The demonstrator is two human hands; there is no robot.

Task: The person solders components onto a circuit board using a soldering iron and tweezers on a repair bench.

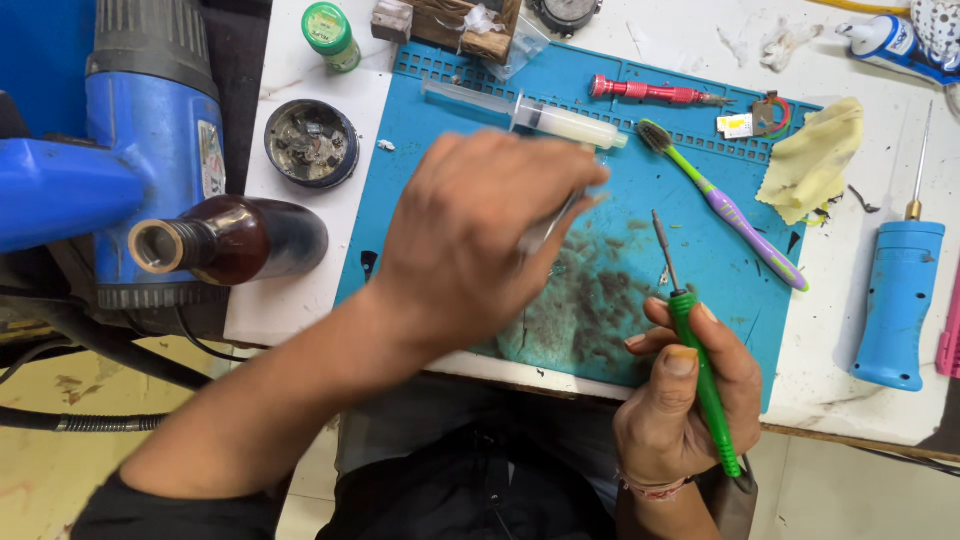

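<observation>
Two hands over blue mat [460, 110], right fingers [680, 362] clasping green screwdriver [700, 370], left hand [480, 225] pinching blurred tweezers [550, 225]

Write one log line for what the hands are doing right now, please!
left hand: holds blurred metal tool | right hand: grips green screwdriver | blue mat: dirty
</observation>
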